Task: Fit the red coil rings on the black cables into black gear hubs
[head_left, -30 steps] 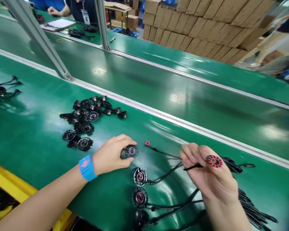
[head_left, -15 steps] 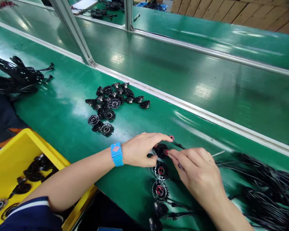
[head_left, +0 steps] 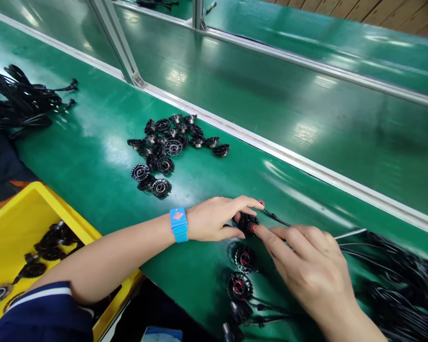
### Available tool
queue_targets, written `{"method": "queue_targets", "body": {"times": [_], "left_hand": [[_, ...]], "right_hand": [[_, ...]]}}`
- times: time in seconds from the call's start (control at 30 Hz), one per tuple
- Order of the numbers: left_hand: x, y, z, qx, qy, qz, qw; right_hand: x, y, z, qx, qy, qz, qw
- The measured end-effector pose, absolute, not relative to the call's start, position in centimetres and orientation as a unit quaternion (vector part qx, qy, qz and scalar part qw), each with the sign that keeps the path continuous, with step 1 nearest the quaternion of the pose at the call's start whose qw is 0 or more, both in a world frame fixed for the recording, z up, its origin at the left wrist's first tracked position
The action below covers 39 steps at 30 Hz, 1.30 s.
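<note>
My left hand (head_left: pixel 214 219), with a blue wrist strap (head_left: pixel 179 224), curls its thumb and fingers around a black toothed wheel-like part (head_left: pixel 247 220). At that part's face, my right hand (head_left: pixel 312 263) holds a small red ring (head_left: pixel 252 229) by its fingertips; the fingers partly hide it. By the left index fingertip is another red ring (head_left: pixel 261 203) on a thin black cable (head_left: pixel 276 217). Below the hands, a black toothed wheel with a red centre (head_left: pixel 245 258) lies near a second toothed wheel with a red ring (head_left: pixel 239 286), and cables lead off to the right.
A pile of black toothed wheels (head_left: pixel 166 147) lies farther back on the green table (head_left: pixel 103 190). Black cable bundles (head_left: pixel 406 266) are at right, with more cables (head_left: pixel 21 102) at far left. A yellow bin (head_left: pixel 53 202) holds similar parts. A metal rail (head_left: pixel 271 154) crosses behind.
Both hands have shifted slightly right in view as the camera moved. The left fingers have closed in on the black toothed wheel, and the right fingertips stay at the red ring.
</note>
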State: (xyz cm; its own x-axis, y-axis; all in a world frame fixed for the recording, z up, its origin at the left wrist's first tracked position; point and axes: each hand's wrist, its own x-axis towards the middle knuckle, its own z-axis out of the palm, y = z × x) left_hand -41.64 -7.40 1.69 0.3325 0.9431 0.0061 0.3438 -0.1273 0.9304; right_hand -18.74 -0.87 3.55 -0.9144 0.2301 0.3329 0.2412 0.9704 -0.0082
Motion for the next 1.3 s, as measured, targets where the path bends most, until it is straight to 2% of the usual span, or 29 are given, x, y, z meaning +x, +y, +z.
{"method": "queue_targets", "body": {"times": [0.47,0.73,0.9,1.07,1.2,1.3], "left_hand": [[-41.5,-7.4,1.2,0.686,0.458,0.316,0.469],[-41.2,-7.5,1.0,0.721,0.480,0.287,0.409],[-40.7,-8.0,1.0,0.714,0.478,0.330,0.390],[-40.4,-8.4,0.7,0.695,0.507,0.339,0.381],[-40.4,-8.4,0.5,0.712,0.494,0.341,0.364],[-40.5,-8.5,0.4,0.721,0.497,0.345,0.339]], "right_hand": [[-19.2,-1.0,4.4,-0.143,-0.980,0.026,0.137],[-19.7,-0.8,4.1,-0.172,-0.972,0.074,0.141],[-20.0,-0.7,4.3,-0.178,-0.971,0.086,0.137],[-19.3,-0.6,3.7,-0.174,-0.960,0.140,0.169],[-19.0,-0.6,3.7,-0.150,-0.962,0.177,0.144],[-18.8,-0.7,4.6,-0.208,-0.940,0.211,0.169]]}}
